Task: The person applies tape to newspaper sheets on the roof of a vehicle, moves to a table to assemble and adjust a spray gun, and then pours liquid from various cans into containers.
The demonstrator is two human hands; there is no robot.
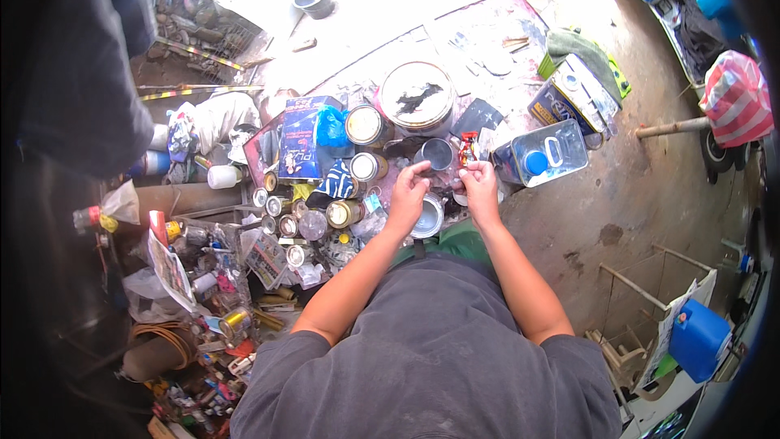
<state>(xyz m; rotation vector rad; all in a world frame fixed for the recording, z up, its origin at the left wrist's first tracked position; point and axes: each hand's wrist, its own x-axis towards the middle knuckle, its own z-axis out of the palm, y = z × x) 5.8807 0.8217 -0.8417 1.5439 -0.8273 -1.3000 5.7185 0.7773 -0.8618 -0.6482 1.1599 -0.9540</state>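
Note:
My left hand (408,197) is closed with its fingers bent, in front of a small grey open can (437,154). Whatever its fingertips hold, if anything, is too small to make out. Facing it across a narrow gap, my right hand (481,193) is also closed, its fingertips near a red wrapper (468,149). Its grip is likewise unclear. Below and between my hands, an open tin of pale grey paint (428,218) stands close to my body. Beyond them sits a large round bucket (418,97) with a dark patch on its whitish top.
Several paint cans (345,213) and a blue box-shaped tin (311,138) crowd the left. To the right are a clear container with a blue cap (540,161) and a rectangular metal can (571,96). Clutter covers the lower left; a blue jerrycan (699,340) stands lower right.

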